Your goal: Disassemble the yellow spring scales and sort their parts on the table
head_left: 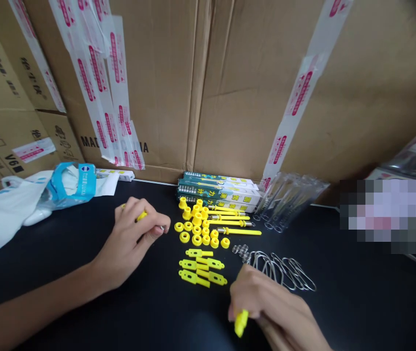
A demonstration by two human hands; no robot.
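My left hand (134,234) is closed around a yellow plastic rod (142,215), with a bit of metal showing at the fingertips. My right hand (262,302), low at the right, grips a yellow plastic piece (241,323) whose upper part is hidden by the fingers. Between the hands lie several flat yellow tabs with slots (193,264). Farther back are several yellow collars (196,239) and several yellow rods with metal springs (242,231). Beside my right hand are small coil springs (242,251) and bent metal hooks (284,270).
Printed green and white boxes (218,190) lie against a large cardboard carton (156,87). Clear plastic tubes (288,202) stand to their right. A blue and white plastic package (74,183) and white bag (6,214) lie on the black table (149,317) at the left.
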